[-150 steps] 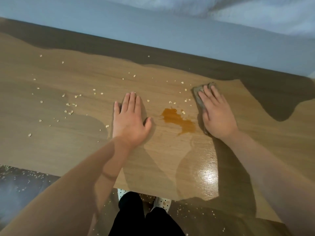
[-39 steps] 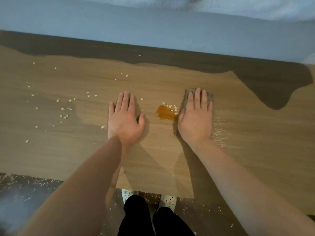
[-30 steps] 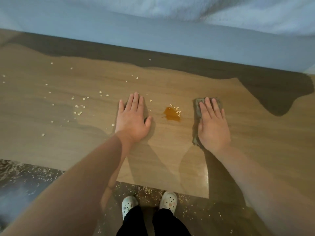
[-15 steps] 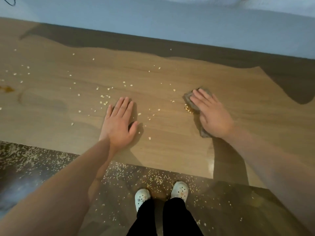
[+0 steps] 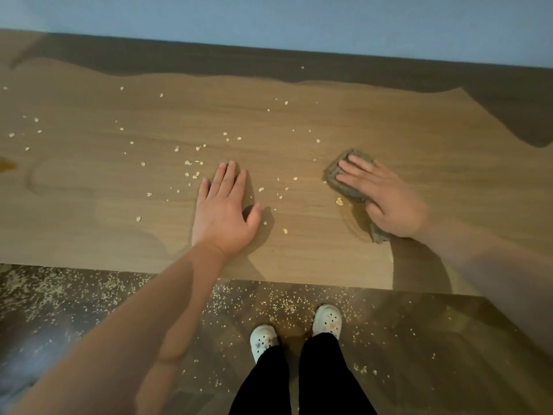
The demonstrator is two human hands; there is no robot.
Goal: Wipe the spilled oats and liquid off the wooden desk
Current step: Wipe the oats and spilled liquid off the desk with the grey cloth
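We had our right hand (image 5: 386, 202) laid flat on the grey cloth (image 5: 344, 181), fingers straight and spread and pressing it onto the wooden worktop (image 5: 89, 229) rather than gripping it. Our left hand (image 5: 223, 218) lay palm-down on bare wood just left of centre, fingers straight and together, holding nothing and, we judged, only bracing us. A second earlier an amber puddle had sat between the two hands. Now that patch showed only dry-looking grain, with a faint wet smear at the cloth's near edge and a small damp clump of oats (image 5: 339, 201) just beside it. We took this to mean the cloth had soaked up the middle spill. The dry work was far from finished, though: loose oat flakes (image 5: 191, 172) were scattered across the worktop, thickest just beyond the left fingertips and thinning toward the back edge. Our view had also swung leftward, bringing a second amber stain (image 5: 7, 164) into sight at the far left, well apart from the cloth. The floor (image 5: 89, 310) below the near edge was speckled with many more oats around our white clogs (image 5: 263, 339). We judged that more sweeps leftward were needed, and that pushing flakes off the near edge would only add to those on the floor.
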